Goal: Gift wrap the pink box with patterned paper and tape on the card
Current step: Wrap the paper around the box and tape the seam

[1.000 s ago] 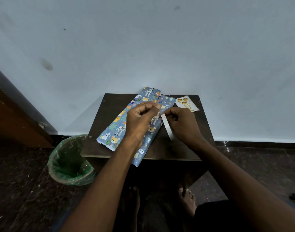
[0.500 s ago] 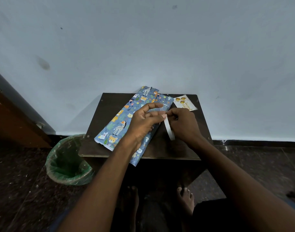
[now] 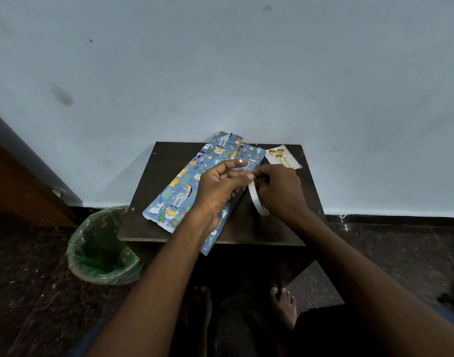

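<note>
A: We're looking down at a pale wall (image 3: 220,73) filling the top, with a dark floor (image 3: 27,292) below it.

B: And we're seeing a small dark table (image 3: 272,228) against that wall, plus a green-lined bin (image 3: 102,251) just beside its left edge.

A: Lying diagonally across the table is the patterned paper (image 3: 184,186), blue with animals, its near corner hanging over the front edge. We can't tell whether the pink box is under it.

B: The left hand (image 3: 218,191) is hovering over the paper, thumb and fingertip pinching a tape end.

A: The right hand (image 3: 280,191) is curling around the tape roll (image 3: 255,199), holding it upright just right of the paper.

B: And the card (image 3: 282,158) is lying at the table's far right corner, apart from both hands.
</note>
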